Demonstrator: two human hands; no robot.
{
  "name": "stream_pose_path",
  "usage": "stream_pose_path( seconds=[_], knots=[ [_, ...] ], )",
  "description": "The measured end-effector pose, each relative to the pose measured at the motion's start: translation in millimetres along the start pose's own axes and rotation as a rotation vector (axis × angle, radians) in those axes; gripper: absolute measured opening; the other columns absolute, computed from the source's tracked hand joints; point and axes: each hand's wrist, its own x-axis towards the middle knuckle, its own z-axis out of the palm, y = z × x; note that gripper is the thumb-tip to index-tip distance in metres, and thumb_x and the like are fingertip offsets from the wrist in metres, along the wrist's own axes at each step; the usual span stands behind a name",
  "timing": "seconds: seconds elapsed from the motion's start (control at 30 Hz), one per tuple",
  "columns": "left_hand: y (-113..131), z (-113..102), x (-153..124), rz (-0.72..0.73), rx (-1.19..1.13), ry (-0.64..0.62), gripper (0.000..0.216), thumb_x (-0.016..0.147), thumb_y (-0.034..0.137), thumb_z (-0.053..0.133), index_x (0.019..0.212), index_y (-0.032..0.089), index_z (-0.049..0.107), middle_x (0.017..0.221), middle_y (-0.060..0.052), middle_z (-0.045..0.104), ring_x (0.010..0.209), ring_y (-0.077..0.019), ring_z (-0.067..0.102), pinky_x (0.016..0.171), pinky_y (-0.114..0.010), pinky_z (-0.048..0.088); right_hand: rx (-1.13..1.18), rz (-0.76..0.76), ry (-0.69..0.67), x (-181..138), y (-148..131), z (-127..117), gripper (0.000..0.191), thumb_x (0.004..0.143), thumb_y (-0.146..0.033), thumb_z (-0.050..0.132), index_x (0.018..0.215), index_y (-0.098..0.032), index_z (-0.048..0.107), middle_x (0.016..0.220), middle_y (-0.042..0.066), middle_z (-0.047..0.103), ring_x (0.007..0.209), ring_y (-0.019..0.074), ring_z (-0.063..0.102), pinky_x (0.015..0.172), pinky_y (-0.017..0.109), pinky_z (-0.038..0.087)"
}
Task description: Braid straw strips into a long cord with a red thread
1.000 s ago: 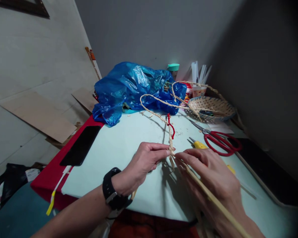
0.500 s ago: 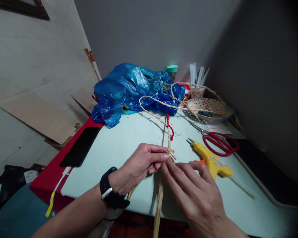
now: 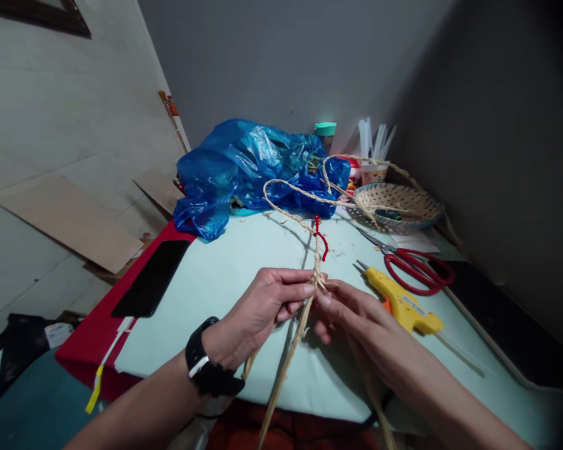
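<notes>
A pale straw-coloured braid (image 3: 317,259) runs toward me over the table, its far length looping back across the blue bag. A red fuzzy wire (image 3: 323,240) is tied around it. My left hand (image 3: 267,300), with a black watch at the wrist, pinches the braid's near end from the left. On the other side my right hand (image 3: 356,312) holds the same end between thumb and fingers. Short frayed ends stick out at the pinch. One loose strand (image 3: 288,359) hangs down between the hands; others trail beneath each hand.
To the right lie a yellow glue gun (image 3: 401,300), red-handled scissors (image 3: 417,270) and a dark flat panel (image 3: 492,319). A woven basket (image 3: 398,200) and a blue plastic bag (image 3: 244,169) are at the back. On the left is a black phone (image 3: 152,278).
My right hand has turned, palm opening inward, and now grips the braid's end from the right. The middle strand has swung left, and another strand now hangs beneath the right hand.
</notes>
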Motion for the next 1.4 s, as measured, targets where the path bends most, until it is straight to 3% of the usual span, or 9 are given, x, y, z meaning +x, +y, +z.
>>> stream_pose_path(
  seconds=[0.1,0.27,0.47,0.67,0.8,0.93,1.07,1.27,1.4],
  knots=[
    [0.0,-0.8,-1.5,0.016,0.06,0.006,0.034,0.078,0.019,0.063,0.11,0.008,0.068,0.066,-0.001,0.05,0.049,-0.0023,0.026,0.041,-0.018,0.014,-0.079,0.049,0.021,0.0,-1.0,0.6,0.032,0.089,-0.045,0.051,0.106,-0.019,0.059,0.066,-0.003,0.048,0.052,0.0089,0.043,0.044,0.019,0.031],
    [3.1,3.9,-4.8,0.002,0.177,0.075,0.03,0.08,0.02,0.062,0.108,0.013,0.07,0.06,0.003,0.049,0.047,-0.0023,0.026,0.043,-0.017,0.019,-0.358,-0.113,0.085,1.3,-4.1,-3.7,0.027,0.088,-0.041,0.05,0.097,-0.02,0.065,0.069,0.0,0.056,0.076,0.0174,0.055,0.061,0.025,0.042],
    [7.0,9.2,-6.6,0.02,0.277,0.089,0.029,0.079,0.02,0.061,0.106,0.012,0.07,0.058,0.005,0.046,0.049,-0.0042,0.03,0.047,-0.019,0.026,-0.532,-0.18,0.246,1.4,-2.3,1.5,0.029,0.087,-0.039,0.048,0.068,-0.018,0.055,0.06,-0.002,0.051,0.058,0.0127,0.044,0.053,0.024,0.033],
    [1.8,8.8,-4.7,0.108,0.484,0.179,0.036,0.078,0.025,0.061,0.112,0.014,0.065,0.071,0.0,0.057,0.063,-0.0104,0.049,0.059,-0.022,0.039,-0.393,-0.142,0.272,1.4,0.6,5.4,0.03,0.086,-0.043,0.049,0.082,-0.017,0.064,0.06,-0.002,0.048,0.056,0.0122,0.04,0.051,0.024,0.029],
    [4.2,9.4,-9.9,0.181,0.722,0.22,0.037,0.081,0.025,0.057,0.117,0.018,0.06,0.078,-0.002,0.064,0.068,-0.0139,0.056,0.063,-0.024,0.041,-0.35,-0.162,0.26,2.9,0.9,7.1,0.029,0.086,-0.042,0.051,0.08,-0.016,0.064,0.065,-0.001,0.052,0.059,0.0117,0.041,0.052,0.023,0.03],
    [14.0,8.1,-23.1,0.228,0.994,0.224,0.018,0.086,0.026,0.05,0.093,0.018,0.065,0.075,-0.003,0.067,0.066,-0.0143,0.058,0.061,-0.024,0.039,-0.454,-0.196,0.313,1.5,4.4,12.1,0.032,0.088,-0.043,0.049,0.071,-0.017,0.057,0.059,-0.003,0.045,0.055,0.0103,0.035,0.049,0.023,0.027],
    [16.5,11.4,-36.4,0.194,1.075,0.226,0.022,0.089,0.026,0.045,0.078,0.019,0.063,0.071,-0.002,0.067,0.062,-0.0132,0.058,0.059,-0.024,0.038,-0.607,-0.235,0.35,-0.6,8.8,15.9,0.033,0.091,-0.041,0.046,0.07,-0.017,0.057,0.056,-0.003,0.046,0.054,0.0109,0.037,0.052,0.024,0.029],
    [-15.6,33.6,-48.1,0.417,1.355,0.296,0.021,0.09,0.019,0.041,0.091,0.018,0.062,0.08,-0.006,0.067,0.065,-0.016,0.06,0.059,-0.027,0.042,-0.469,-0.23,0.316,-1.8,4.9,12.2,0.032,0.088,-0.041,0.05,0.07,-0.016,0.061,0.064,0.001,0.057,0.063,0.0147,0.049,0.059,0.025,0.037],
    [-44.8,44.1,-50.4,0.605,1.802,0.425,0.038,0.084,0.004,0.038,0.119,0.007,0.055,0.087,-0.012,0.067,0.076,-0.0218,0.064,0.064,-0.032,0.048,-0.227,-0.144,0.199,-1.4,5.2,11.1,0.033,0.087,-0.044,0.052,0.078,-0.015,0.066,0.073,0.002,0.063,0.068,0.0151,0.054,0.062,0.025,0.041]
  ],
)
